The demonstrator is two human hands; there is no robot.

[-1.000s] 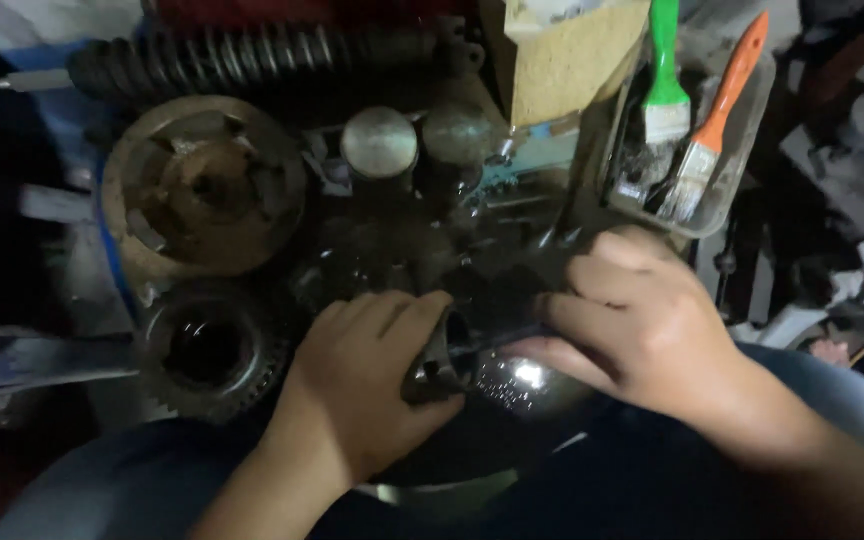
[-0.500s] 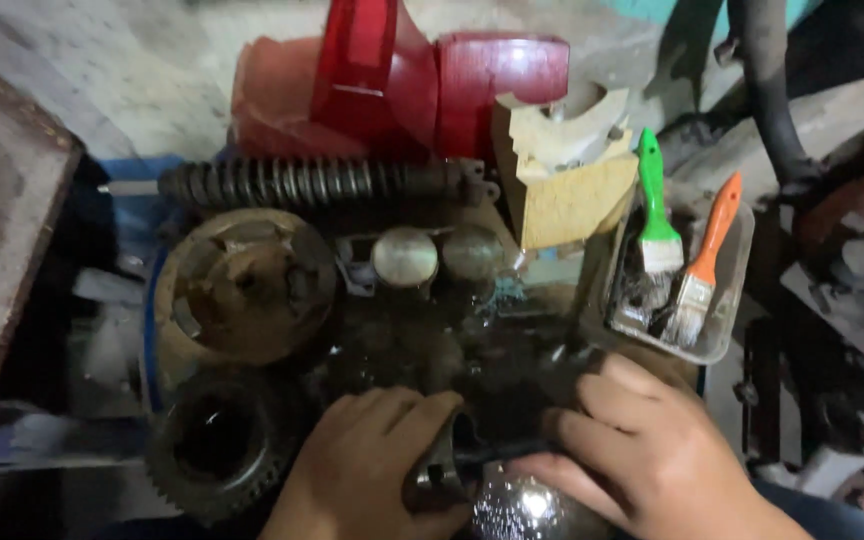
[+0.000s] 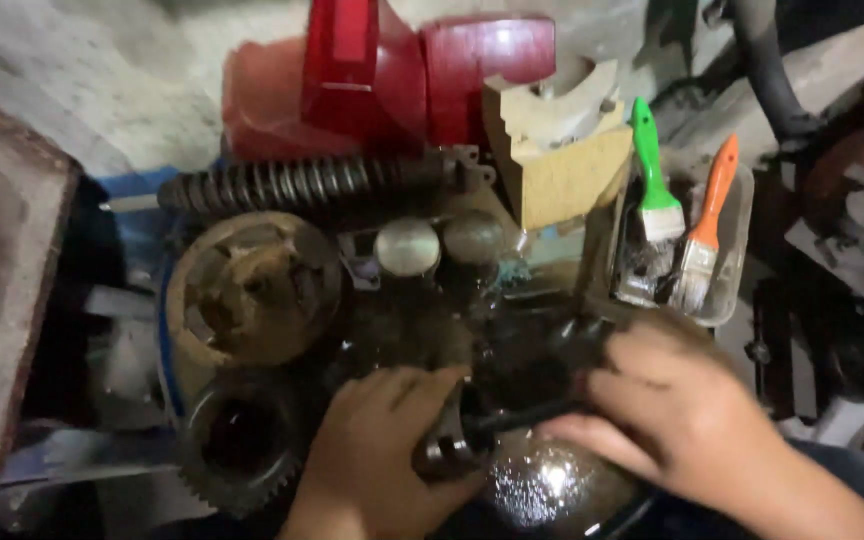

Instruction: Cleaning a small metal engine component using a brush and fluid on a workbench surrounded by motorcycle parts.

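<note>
My left hand [image 3: 382,450] is closed around a small dark cylindrical metal part [image 3: 449,447] at the bottom centre. My right hand [image 3: 667,410] grips a thin dark rod-like tool [image 3: 524,417] whose end meets that part. Both hands hover over a shiny oily round metal cover [image 3: 552,485]. Dark greasy engine parts [image 3: 422,330] lie just beyond the fingers.
A rusty round drum [image 3: 252,290] and a toothed gear [image 3: 237,440] sit at left. A coil spring [image 3: 292,183] lies behind, with red plastic pieces [image 3: 392,70] and a tan block [image 3: 562,150]. A clear tray [image 3: 737,290] holds a green brush [image 3: 652,170] and an orange brush [image 3: 707,220].
The view has tilted upward, so the hands sit lower in the picture and the red pieces have come into sight. Both hands keep their grip and stay together.
</note>
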